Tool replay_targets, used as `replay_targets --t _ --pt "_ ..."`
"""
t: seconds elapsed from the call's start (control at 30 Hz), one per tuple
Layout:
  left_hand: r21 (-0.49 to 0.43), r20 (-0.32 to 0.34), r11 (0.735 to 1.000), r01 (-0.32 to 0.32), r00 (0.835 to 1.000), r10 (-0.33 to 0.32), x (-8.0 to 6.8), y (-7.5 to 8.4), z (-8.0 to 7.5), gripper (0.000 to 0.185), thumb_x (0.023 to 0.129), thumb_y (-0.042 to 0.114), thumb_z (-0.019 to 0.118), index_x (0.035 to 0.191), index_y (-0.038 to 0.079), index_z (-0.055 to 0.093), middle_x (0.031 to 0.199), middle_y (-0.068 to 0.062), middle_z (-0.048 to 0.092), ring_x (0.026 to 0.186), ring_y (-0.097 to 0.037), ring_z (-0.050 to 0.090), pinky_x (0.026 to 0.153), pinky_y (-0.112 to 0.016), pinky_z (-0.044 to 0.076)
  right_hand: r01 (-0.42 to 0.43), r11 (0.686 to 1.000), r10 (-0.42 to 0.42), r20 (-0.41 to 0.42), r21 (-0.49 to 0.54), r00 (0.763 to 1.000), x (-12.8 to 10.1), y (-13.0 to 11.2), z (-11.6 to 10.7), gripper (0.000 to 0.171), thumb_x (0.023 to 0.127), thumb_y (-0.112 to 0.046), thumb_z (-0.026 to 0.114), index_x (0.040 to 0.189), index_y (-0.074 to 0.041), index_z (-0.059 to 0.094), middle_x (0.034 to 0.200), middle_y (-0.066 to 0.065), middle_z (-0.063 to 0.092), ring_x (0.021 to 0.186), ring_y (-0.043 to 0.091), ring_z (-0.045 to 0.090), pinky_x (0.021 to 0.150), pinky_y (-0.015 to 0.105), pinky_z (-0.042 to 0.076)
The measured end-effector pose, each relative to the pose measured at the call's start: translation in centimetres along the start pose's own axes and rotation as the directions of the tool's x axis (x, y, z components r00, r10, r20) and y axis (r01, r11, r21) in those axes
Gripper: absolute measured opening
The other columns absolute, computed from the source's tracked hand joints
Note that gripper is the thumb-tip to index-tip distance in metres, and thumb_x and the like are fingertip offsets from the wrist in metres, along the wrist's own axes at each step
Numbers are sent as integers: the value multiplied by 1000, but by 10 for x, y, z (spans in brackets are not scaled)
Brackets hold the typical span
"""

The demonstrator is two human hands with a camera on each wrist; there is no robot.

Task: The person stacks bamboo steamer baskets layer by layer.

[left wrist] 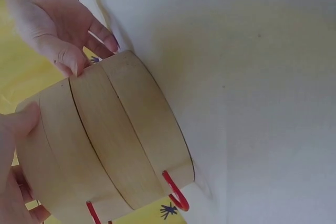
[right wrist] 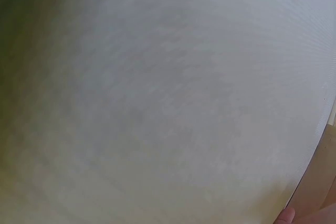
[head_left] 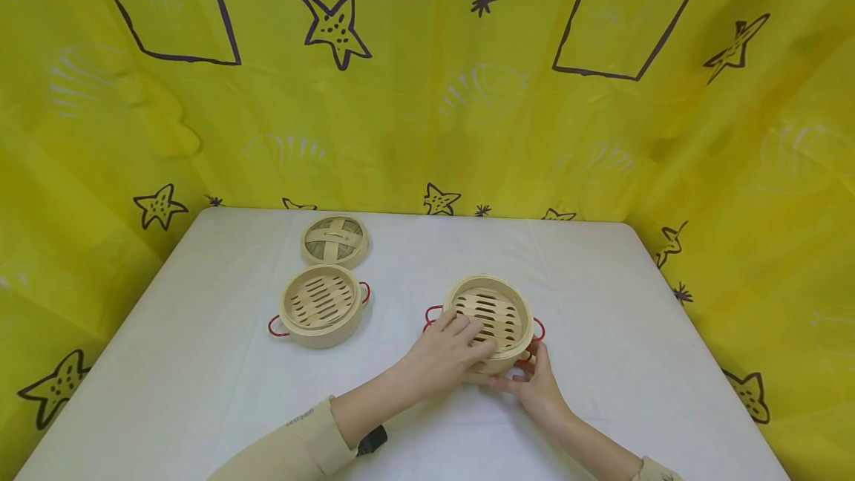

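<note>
bamboo steamer basket [head_left: 493, 321], red handles, near front middle of white bench [head_left: 200, 362]. left hand [head_left: 449, 351]: fingers curled over its near rim, gripping. right hand [head_left: 534, 381]: fingers pinch its near-right side. second steamer basket [head_left: 320, 306] and woven lid [head_left: 335, 240] well apart, far left.

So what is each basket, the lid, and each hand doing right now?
Steamer basket with the hands: uncovered, two tiers stacked, gripped on both sides.
Other steamer basket: uncovered, untouched.
Woven lid: off, flat on the table.
Left hand: grips rim.
Right hand: holds near side.
</note>
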State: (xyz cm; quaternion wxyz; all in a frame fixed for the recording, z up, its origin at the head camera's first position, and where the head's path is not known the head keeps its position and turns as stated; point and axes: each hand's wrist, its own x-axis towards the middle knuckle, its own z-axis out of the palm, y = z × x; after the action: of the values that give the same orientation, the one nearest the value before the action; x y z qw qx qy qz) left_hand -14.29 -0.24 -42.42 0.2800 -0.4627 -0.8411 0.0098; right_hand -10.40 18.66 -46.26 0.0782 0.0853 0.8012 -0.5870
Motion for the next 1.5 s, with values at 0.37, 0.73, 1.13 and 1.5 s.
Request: replay_targets --t 0.37,0.73,1.13,1.5 --pt "-43 45 998 48 998 -46 -1 -15 -16 26 85 45 51 102 24 49 93 3 44 91 -15 44 85 -32 33 -4 1000 4 -3 -1 1000 0 0 0 87 70 -9 78 133 -4 18 130 10 28 109 22 41 82 25 38" --pt "-11 85 984 177 981 -176 -20 -31 -26 40 82 51 56 111 24 55 97 2 48 91 -17 45 89 -35 33 -21 1000 21 6 9 1000 0 -1 0 89 70 -8 78 133 -5 16 132 11 25 115 26 37 84 28 37" --pt "-66 133 929 363 926 -353 -57 -49 -31 44 82 46 60 115 18 53 102 -4 49 97 -22 46 94 -44 32 -25 1000 25 12 12 1000 1 0 0 90 70 -7 78 134 -5 15 134 11 24 117 26 35 85 28 36" --pt "-36 173 861 507 852 -495 -82 -64 -33 47 81 44 62 117 15 53 112 -9 52 107 -30 48 98 -51 31 -24 1000 24 18 20 1000 2 0 0 88 70 -8 78 133 -6 17 133 10 25 115 25 35 85 27 36"
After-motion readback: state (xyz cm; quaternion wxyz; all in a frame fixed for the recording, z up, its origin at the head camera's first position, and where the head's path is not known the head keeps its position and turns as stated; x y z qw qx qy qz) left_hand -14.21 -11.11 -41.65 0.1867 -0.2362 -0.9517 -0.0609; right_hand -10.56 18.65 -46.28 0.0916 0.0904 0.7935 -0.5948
